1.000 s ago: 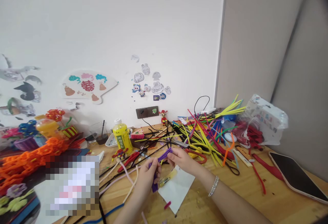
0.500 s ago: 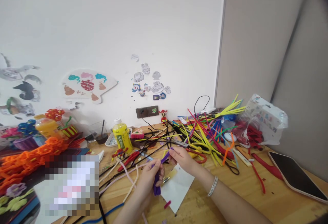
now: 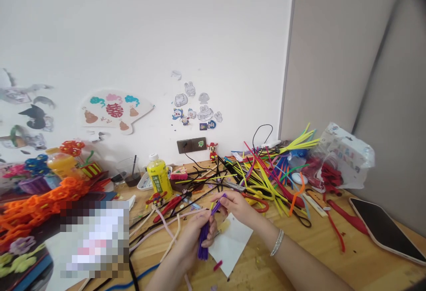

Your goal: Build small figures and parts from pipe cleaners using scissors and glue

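Low at centre, a purple bundle (image 3: 203,249) slants, its middle gripped in the left hand (image 3: 197,229), its upper end pinched by the right hand (image 3: 234,206). Probably fuzzy wire, though blurred, it should be light and bendable, best held mid-length. White paper (image 3: 233,246) lies nearby.

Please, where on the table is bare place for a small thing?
Bare yellowish wooden table shows between the right forearm, the thin red fuzzy stem and the flat black-screened device; a smaller, speckled patch lies between that forearm and the square white sheet. Beyond the right hand, multicoloured fuzzy stems crowd it; far left, orange fuzzy flowers do.
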A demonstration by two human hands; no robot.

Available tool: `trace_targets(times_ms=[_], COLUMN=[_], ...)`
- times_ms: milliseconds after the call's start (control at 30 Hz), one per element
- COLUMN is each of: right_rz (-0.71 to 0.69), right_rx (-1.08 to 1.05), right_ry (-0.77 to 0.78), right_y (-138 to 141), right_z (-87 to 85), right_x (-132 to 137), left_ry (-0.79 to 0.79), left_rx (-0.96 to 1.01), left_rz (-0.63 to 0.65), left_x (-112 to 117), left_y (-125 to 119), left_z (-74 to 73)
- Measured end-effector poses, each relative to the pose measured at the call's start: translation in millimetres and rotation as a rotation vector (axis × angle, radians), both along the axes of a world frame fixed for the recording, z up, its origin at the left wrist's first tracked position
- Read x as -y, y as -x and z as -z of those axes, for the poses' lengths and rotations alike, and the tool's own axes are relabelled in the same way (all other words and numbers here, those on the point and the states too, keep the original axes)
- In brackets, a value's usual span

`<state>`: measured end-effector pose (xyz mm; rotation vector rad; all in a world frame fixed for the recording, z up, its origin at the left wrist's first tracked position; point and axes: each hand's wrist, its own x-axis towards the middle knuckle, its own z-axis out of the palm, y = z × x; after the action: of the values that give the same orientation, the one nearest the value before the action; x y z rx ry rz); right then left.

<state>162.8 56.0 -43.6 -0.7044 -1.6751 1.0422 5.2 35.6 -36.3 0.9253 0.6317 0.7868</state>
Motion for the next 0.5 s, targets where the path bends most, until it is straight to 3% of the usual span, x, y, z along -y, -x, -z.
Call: trace_targets(times_ms=[200, 333, 500], right_rz=[0.048, 0.102, -0.082], right_rx=[-0.043, -0.133, -0.013], right_ry=[-0.005, 0.096, 0.261], right_y=[0.8, -0.1, 11.4], right_z=[-6.2, -12.3, -14.0], right_x=[2.8, 5.5, 13.8], left_ry=[0.001, -0.044, -0.089], left_rx=[-0.018, -0.039, 0.001], left_rz=[0.006, -0.116, -0.201], left_x=[-0.8, -2.3, 1.5], left_y=[0.7, 0.0, -3.6], left_z=[0.4, 2.6, 0.8])
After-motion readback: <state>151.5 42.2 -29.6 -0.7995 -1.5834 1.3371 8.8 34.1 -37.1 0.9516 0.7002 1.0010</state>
